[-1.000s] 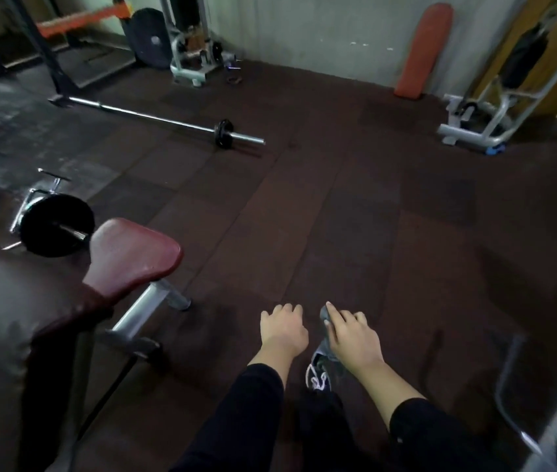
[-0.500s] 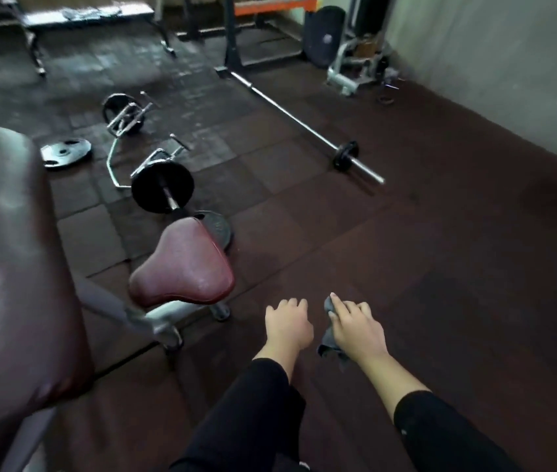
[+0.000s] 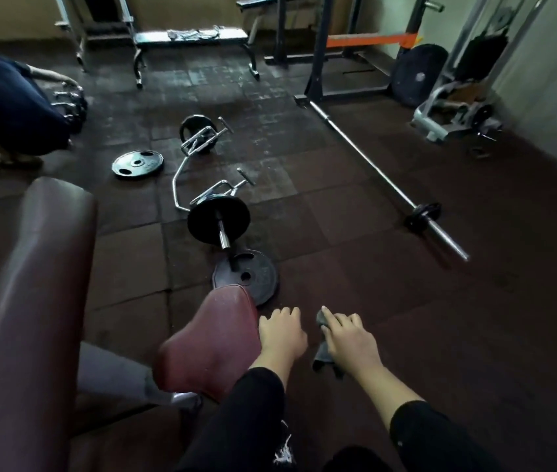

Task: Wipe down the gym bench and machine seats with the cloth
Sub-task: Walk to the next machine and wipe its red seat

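low in the frame, right of centre, the right hand grips a dark grey cloth — fingers curled over it, index finger stretched forward along its top edge. the cloth hangs above the floor, apart from the maroon seat. the left hand sits just right of the seat's edge, fingers loosely bent and holding nothing; whether it touches the pad i cannot tell. the long maroon bench pad fills the lower left. just above the seat a plate lies flat, with a loaded bar beyond it — and a long barbell crosses the right.
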{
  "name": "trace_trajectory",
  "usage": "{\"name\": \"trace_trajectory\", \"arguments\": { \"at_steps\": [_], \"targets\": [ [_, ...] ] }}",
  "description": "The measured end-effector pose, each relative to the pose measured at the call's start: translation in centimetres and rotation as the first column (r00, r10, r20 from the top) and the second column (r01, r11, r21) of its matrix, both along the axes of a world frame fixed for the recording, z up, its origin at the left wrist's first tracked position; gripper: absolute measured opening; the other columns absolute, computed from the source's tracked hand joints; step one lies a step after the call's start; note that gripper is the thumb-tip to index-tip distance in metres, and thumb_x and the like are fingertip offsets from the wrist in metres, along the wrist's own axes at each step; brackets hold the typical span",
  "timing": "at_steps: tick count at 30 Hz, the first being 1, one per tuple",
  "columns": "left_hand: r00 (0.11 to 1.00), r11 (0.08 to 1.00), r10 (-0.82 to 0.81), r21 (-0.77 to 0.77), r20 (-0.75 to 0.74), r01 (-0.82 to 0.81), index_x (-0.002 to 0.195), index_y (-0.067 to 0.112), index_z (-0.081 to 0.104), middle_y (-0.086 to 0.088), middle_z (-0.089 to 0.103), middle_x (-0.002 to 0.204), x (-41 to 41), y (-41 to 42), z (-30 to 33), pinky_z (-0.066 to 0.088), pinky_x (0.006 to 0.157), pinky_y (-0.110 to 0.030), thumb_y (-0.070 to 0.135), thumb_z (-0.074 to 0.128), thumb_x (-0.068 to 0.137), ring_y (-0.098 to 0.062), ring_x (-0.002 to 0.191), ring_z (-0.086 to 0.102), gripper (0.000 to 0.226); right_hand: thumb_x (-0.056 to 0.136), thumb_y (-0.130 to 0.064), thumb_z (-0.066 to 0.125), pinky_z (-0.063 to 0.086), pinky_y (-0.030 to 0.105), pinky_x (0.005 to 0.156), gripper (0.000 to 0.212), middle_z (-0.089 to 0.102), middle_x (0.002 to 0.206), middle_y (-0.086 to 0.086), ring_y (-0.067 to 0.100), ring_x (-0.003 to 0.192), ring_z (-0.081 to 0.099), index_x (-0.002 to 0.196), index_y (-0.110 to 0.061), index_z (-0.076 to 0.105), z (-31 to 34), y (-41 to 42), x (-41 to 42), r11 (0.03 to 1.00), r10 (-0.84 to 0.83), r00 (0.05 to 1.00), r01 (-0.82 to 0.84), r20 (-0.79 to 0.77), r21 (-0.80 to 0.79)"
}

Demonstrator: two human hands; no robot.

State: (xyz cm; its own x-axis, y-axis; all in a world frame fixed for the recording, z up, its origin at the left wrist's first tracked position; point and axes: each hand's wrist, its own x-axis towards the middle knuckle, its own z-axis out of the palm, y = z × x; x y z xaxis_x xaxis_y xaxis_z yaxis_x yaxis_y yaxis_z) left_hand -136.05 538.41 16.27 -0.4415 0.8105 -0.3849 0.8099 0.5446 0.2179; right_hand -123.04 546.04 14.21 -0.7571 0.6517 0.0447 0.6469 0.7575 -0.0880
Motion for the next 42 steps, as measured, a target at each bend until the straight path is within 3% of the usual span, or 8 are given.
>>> {"name": "trace_trajectory", "arguments": {
  "at_steps": [4,9,13,20,23,31,39,42],
  "targets": [
    [0.989,0.989,0.148,-0.011,0.028,-0.148,0.138,0.019,0.04,-0.001,0.048,0.139,-5.4,0.6,-0.7,0.036,0.098,-0.04,0.029,0.042,0.095,-0.022,0.128,0.043,0.044,0.083,-0.035,0.042,0.043,0.025,0.035,0.045,0.066,0.075,-0.003,0.021,0.061,0.056,0.111,-0.014,0.071,-0.5,3.1,-6.7,0.989,0.143,0.988,-0.141,0.05,-0.045],
    [0.918,0.921,0.39,-0.041,0.072,-0.388,0.139,0.02,0.04,0.001,0.047,0.141,-11.7,0.3,-3.0,0.037,0.101,-0.041,0.028,0.042,0.094,-0.02,0.13,0.043,0.046,0.073,-0.028,0.076,0.044,0.029,0.033,0.043,0.068,0.078,-0.001,0.025,0.063,0.058,0.113,-0.014,0.07,-1.8,5.9,-15.9,0.936,0.35,0.933,-0.346,0.081,-0.056],
    [0.795,0.803,0.596,-0.088,0.118,-0.589,0.14,0.02,0.04,0.001,0.046,0.142,-16.1,0.0,-4.7,0.035,0.104,-0.042,0.028,0.043,0.094,-0.021,0.131,0.042,0.047,0.075,-0.031,0.063,0.041,0.025,0.033,0.041,0.069,0.079,-0.003,0.023,0.065,0.059,0.112,-0.015,0.07,-3.3,7.6,-23.7,0.859,0.511,0.851,-0.504,0.12,-0.09],
    [0.421,0.445,0.893,-0.186,0.156,-0.876,0.149,0.022,0.029,0.003,0.041,0.147,-21.4,0.8,-8.3,0.032,0.107,-0.039,0.031,0.042,0.098,-0.018,0.135,0.037,0.053,0.066,-0.03,0.078,0.048,0.033,0.041,0.068,0.066,0.099,-0.001,0.03,0.087,0.062,0.13,-0.018,0.056,-5.5,9.3,-35.8,0.476,0.875,0.413,-0.829,0.252,-0.295],
    [0.28,0.304,0.95,-0.213,0.136,-0.928,0.151,0.023,0.025,0.004,0.035,0.151,-22.2,1.5,-9.1,0.031,0.109,-0.038,0.032,0.04,0.099,-0.016,0.138,0.033,0.055,0.035,-0.044,0.09,0.043,0.026,0.033,0.095,0.065,0.083,-0.006,0.022,0.072,0.062,0.121,-0.019,0.059,-7.7,9.6,-39.2,0.388,0.909,0.293,-0.854,0.296,-0.347],
    [-0.016,0.015,0.992,-0.248,0.124,-0.969,0.151,0.023,0.025,0.004,0.034,0.153,-20.8,3.1,-11.1,0.031,0.109,-0.038,0.033,0.04,0.098,-0.016,0.139,0.033,0.055,0.056,-0.039,0.085,0.053,0.033,0.053,0.091,0.063,0.102,0.002,0.03,0.094,0.058,0.136,-0.015,0.05,-10.4,9.3,-41.4,0.046,0.949,-0.101,-0.893,0.298,-0.448],
    [-0.15,-0.113,0.98,-0.25,0.132,-0.962,0.153,0.024,0.021,0.004,0.028,0.157,-17.1,4.2,-13.7,0.026,0.114,-0.04,0.032,0.039,0.1,-0.016,0.142,0.028,0.056,0.013,-0.05,0.087,0.046,0.024,0.037,0.109,0.065,0.084,-0.004,0.022,0.07,0.06,0.115,-0.018,0.065,-15.0,9.7,-38.9,-0.048,0.938,-0.214,-0.859,0.273,-0.51],
    [-0.158,-0.126,0.979,-0.232,0.126,-0.964,0.153,0.024,0.02,0.003,0.024,0.159,-15.9,4.6,-15.5,0.025,0.116,-0.041,0.032,0.04,0.1,-0.016,0.144,0.025,0.057,0.052,-0.042,0.082,0.05,0.028,0.044,0.08,0.067,0.093,-0.001,0.025,0.077,0.061,0.123,-0.02,0.053,-16.5,9.5,-37.9,-0.106,0.96,-0.195,-0.917,0.202,-0.384]
  ]
}}
